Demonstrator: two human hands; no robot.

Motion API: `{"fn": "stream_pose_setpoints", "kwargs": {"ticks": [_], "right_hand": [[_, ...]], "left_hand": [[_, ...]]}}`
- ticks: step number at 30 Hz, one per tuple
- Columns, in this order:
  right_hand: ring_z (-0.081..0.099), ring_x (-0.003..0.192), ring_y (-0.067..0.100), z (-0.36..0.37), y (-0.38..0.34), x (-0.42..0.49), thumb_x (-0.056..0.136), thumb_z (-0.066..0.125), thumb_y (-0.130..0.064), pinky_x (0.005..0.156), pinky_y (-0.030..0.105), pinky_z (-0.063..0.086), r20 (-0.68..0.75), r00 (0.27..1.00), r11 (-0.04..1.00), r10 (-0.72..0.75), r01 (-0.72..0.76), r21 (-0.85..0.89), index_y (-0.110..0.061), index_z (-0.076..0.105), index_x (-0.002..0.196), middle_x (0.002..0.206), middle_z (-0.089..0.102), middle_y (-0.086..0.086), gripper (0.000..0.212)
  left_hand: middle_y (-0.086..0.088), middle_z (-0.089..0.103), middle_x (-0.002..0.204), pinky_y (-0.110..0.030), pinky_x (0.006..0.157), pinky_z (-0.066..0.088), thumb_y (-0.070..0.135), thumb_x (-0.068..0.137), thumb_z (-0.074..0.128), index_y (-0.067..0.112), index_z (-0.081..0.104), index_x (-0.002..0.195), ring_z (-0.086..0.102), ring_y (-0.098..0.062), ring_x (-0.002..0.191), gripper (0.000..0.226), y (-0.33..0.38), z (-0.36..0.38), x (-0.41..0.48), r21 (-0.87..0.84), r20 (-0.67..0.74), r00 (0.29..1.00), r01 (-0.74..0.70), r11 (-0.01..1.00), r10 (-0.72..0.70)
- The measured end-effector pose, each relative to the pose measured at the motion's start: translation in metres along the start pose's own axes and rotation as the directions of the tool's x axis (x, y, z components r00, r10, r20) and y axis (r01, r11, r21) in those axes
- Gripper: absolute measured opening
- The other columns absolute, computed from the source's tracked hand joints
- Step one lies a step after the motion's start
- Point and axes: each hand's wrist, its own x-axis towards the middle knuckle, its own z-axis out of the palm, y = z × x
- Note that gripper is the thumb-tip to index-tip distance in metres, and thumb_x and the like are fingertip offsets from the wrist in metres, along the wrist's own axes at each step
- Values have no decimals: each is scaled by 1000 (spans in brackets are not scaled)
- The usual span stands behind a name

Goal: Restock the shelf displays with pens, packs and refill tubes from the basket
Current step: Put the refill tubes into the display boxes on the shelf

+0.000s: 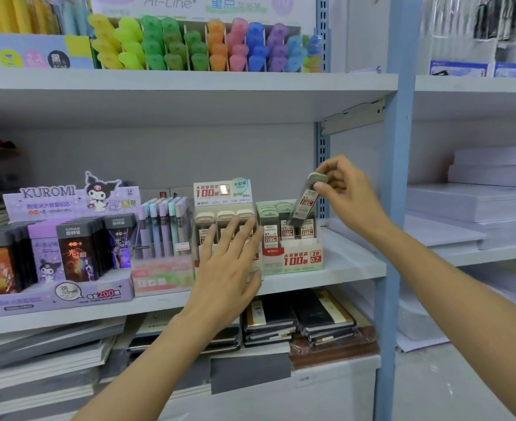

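At a grey shelf beside a blue upright, the right hand pinches a tilted refill tube above the green display box, while the left hand rests with fingers spread against the beige display box.

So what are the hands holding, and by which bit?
The right hand pinches a refill tube by its capped top end. The left hand holds nothing.

A stationery shop aisle. Grey metal shelving carries printed retail display boxes: rows of coloured highlighters, a Kuromi pencil-lead display and boxed lead refill tubes. Wrapped notebooks and paper reams are stacked nearby.
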Motion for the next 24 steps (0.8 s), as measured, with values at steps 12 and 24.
{"fn": "stream_pose_setpoints", "kwargs": {"ticks": [12, 24], "right_hand": [[62, 91, 15, 26, 13, 6, 93, 60, -13, 82, 28, 53, 179, 982, 986, -66, 92, -141, -15, 56, 106, 99, 66, 1, 13], [61, 97, 14, -3, 15, 5, 94, 56, -4, 85, 23, 51, 69, 995, 997, -65, 68, -33, -15, 52, 108, 100, 63, -3, 18]], "left_hand": [[6, 16, 161, -44, 121, -3, 39, 96, 44, 25, 15, 155, 12, -16, 149, 67, 4, 8, 4, -17, 40, 999, 10, 1000, -9], [2, 12, 162, -44, 115, 13, 42, 95, 42, 35, 12, 153, 22, -20, 143, 65, 6, 12, 7, 45, 40, 999, 17, 999, -19]]}}
